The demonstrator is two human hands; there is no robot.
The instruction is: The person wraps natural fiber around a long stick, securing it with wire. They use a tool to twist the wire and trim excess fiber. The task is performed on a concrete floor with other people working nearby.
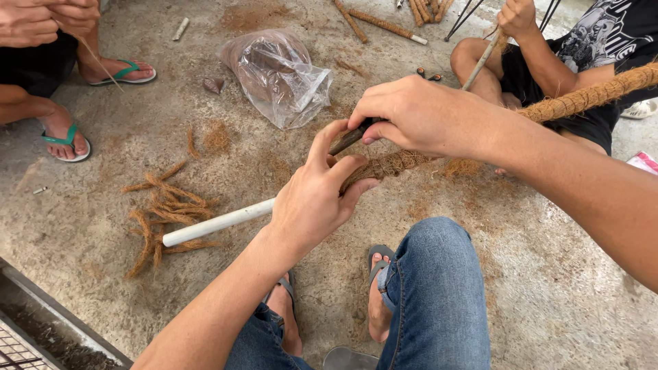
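1. One white pipe [218, 223] was gripped by the left hand [317, 199], fingers curled round it where the coir wrap [391, 164] started.
2. The right hand [411, 113] was pinched shut on one dark tool [348, 140], tip just above the wrap.
3. One clear bag [277, 72] was lying on the floor [548, 274].
4. Loose fibre strands [168, 212] were scattered by the pipe's bare end, too tangled to count.
5. Two other people's hands [515, 15] were seen nearby.

Around you, on the concrete floor [548, 288]

A clear plastic bag [277, 75] lies ahead; loose coir strands [168, 205] sit left, near a green sandal [65, 140].
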